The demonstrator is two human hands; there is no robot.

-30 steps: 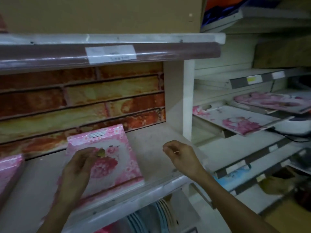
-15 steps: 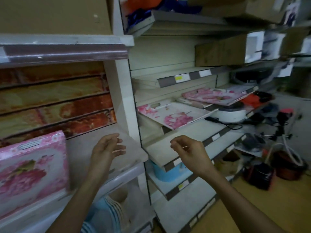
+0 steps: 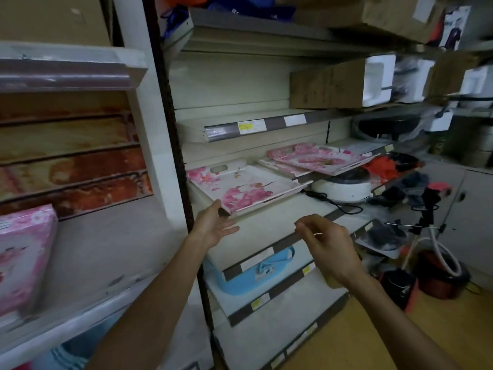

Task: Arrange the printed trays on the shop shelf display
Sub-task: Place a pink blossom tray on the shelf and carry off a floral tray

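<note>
the person is reaching for the white floral tray (image 3: 241, 189) that lies tilted on the right-hand shelf (image 3: 269, 221), its near corner poking out over the shelf. the left hand (image 3: 213, 227) is spread open, palm up, thumb touching or just under that near-left corner, with nothing gripped yet. the right hand (image 3: 326, 243) hovers loosely curled above the shelf's front lip, near the tray's right side but apart from it, and it looks empty, though i can't be sure nothing small sits between the fingers. to lift it well, i'd say slide the left hand further under the near edge, bring the right across to the opposite rim, and raise both together so it stays level. the pink trays (image 3: 317, 158) stacked just behind and to the right sit close, so pull toward the near side, not sideways. another pink tray (image 3: 22, 252) already leans on the left shelf (image 3: 106, 249), with bare board beside it to the right, a likely spot.
</note>
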